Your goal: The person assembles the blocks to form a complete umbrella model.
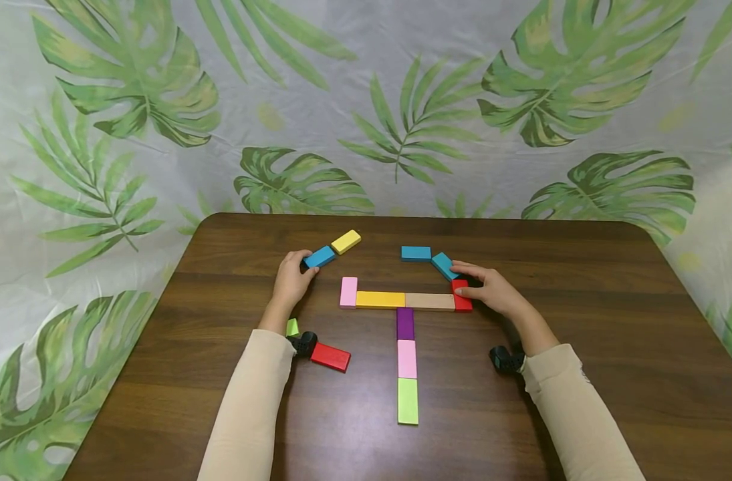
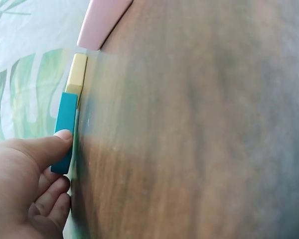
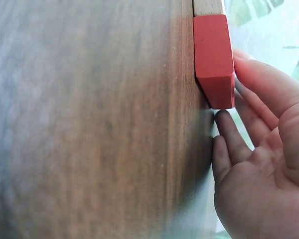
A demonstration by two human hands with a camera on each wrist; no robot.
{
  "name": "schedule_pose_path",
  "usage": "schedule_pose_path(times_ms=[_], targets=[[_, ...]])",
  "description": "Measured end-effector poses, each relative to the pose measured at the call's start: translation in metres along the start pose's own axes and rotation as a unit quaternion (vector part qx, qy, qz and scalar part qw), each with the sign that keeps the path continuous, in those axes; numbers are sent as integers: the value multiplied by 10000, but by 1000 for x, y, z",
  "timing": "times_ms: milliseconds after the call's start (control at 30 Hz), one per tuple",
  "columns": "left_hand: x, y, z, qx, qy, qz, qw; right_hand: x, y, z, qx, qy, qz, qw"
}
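Note:
My left hand (image 1: 290, 277) pinches a blue block (image 2: 66, 117) by its near end, with the thumb on one side and fingers on the other. The block's far end is by a yellow block (image 1: 346, 242). My right hand (image 1: 492, 288) has its fingers extended to a second blue block (image 1: 444, 265), touching its right end. Its thumb lies against the red block (image 3: 213, 50) at the right end of a row. That row runs through a tan block (image 1: 429, 302) and a dark yellow block (image 1: 380, 299) to a pink block (image 1: 349, 292).
Below the row, a purple block (image 1: 405, 324), a pink block (image 1: 406, 359) and a green block (image 1: 408, 401) form a column. Another blue block (image 1: 416, 254) lies at the back. A red block (image 1: 331, 357) and a partly hidden green block (image 1: 292, 327) lie by my left wrist.

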State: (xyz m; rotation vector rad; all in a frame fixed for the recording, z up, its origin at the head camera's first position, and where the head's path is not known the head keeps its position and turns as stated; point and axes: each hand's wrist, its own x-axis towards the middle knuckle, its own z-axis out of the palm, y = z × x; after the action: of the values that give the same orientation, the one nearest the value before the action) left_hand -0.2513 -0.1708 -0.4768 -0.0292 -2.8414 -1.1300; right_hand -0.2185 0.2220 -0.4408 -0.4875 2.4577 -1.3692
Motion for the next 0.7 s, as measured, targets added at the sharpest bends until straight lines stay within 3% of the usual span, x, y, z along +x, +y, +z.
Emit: schedule_pose_path(times_ms=[167, 400, 700], targets=[[0, 1, -1, -69, 97, -9, 9999, 0, 1, 0, 3, -14, -1, 10000], [-1, 15, -3, -209, 252, 318, 9990, 1, 0, 0, -46, -19, 0, 10000], [-2, 34, 0, -217, 72, 663, 9975, 2, 1, 0, -30, -34, -17, 10000]])
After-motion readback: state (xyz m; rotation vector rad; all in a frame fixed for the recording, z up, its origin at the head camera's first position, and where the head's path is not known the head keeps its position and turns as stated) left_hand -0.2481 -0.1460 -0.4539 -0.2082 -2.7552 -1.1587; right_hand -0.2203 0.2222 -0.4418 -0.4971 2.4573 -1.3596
